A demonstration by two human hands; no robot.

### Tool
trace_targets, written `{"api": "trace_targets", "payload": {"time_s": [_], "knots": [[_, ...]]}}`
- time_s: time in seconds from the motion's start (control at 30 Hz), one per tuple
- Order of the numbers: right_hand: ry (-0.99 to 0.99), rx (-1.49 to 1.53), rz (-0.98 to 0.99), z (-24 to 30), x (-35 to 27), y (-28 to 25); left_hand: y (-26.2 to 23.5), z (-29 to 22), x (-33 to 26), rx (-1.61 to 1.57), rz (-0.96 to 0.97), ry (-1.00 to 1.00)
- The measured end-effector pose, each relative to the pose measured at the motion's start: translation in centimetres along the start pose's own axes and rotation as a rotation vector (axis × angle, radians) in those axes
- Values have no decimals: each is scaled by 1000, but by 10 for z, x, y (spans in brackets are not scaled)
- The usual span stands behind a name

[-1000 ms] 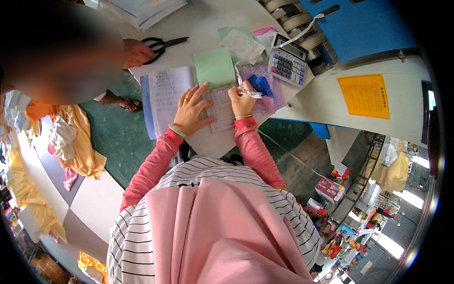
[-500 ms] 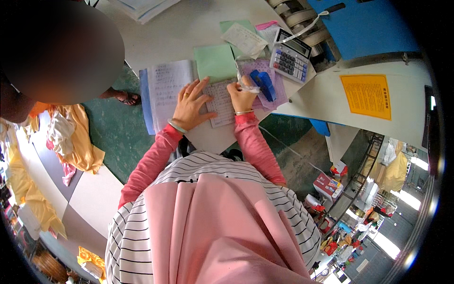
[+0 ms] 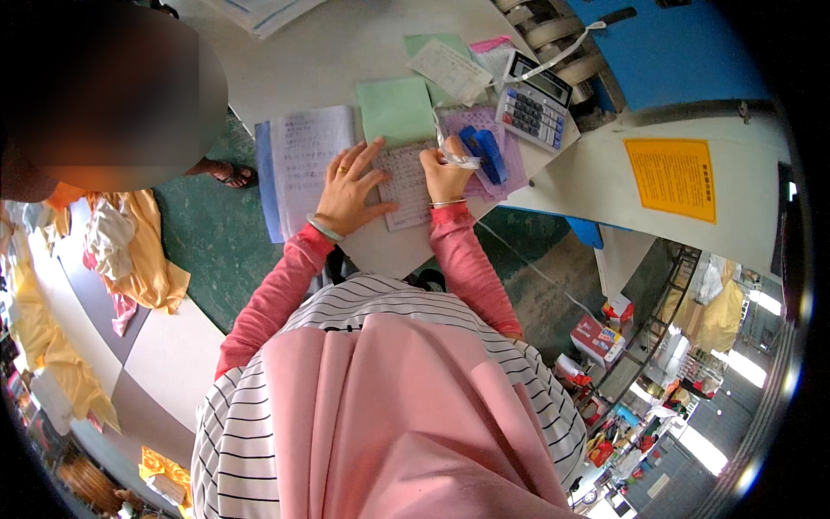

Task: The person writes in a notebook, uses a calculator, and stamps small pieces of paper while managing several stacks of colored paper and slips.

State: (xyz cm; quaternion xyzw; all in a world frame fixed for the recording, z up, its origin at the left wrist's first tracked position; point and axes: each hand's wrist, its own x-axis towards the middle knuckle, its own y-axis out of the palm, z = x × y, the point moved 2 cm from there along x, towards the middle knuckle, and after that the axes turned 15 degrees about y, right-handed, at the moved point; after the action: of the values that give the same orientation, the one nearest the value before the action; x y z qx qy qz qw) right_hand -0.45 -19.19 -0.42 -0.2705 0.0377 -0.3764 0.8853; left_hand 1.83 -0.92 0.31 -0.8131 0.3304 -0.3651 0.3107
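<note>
My left hand [image 3: 347,192] lies flat with fingers spread, across the edge of an open notebook [image 3: 304,156] and a small handwritten sheet [image 3: 405,192]. My right hand [image 3: 445,180] rests on that sheet's right side, fingers pinched in a writing grip around what looks like a pen [image 3: 441,137] with a white strip wrapped about it. The pen's tip is hidden by my fingers. Just beyond the sheet sits a light green pad [image 3: 393,111]. Beside my right hand, a blue stapler-like tool [image 3: 484,156] lies on pink-purple papers [image 3: 512,177].
A calculator [image 3: 529,117] stands near the table's right edge. A pale slip [image 3: 450,71] lies on green paper behind. A stack of papers [image 3: 264,13] is at the far edge. Another person [image 3: 26,164] is at the left, near yellow cloths [image 3: 147,251]. Machine rollers [image 3: 553,39] adjoin the table.
My right hand has shifted very slightly to the right along the sheet, still pinched. My left hand stays flat in place.
</note>
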Motion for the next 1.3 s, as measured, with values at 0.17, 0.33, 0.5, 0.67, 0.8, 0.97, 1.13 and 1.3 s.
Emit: {"api": "trace_targets", "payload": {"time_s": [0.17, 0.33, 0.5, 0.67, 0.8, 0.97, 1.13, 1.3], "knots": [[94, 49, 43, 2, -2, -2, 0, 0, -1, -12, -6, 4], [70, 99, 6, 0, -11, -8, 0, -1, -1, -5, -17, 2], [104, 114, 53, 2, -12, -7, -3, -3, 0, -4, -24, 5], [101, 86, 54, -6, -10, -5, -2, -3, 1, -9, -7, -5], [60, 40, 34, -8, -9, -3, -1, -2, 1, -5, -11, -1], [45, 17, 36, -8, -10, -3, -2, -3, 1, -3, 4, -11], [80, 55, 20, -11, -9, -3, -3, -3, 1, -6, -3, -10], [65, 58, 13, -12, -8, -5, -2, -4, 2, -9, -13, -5]]}}
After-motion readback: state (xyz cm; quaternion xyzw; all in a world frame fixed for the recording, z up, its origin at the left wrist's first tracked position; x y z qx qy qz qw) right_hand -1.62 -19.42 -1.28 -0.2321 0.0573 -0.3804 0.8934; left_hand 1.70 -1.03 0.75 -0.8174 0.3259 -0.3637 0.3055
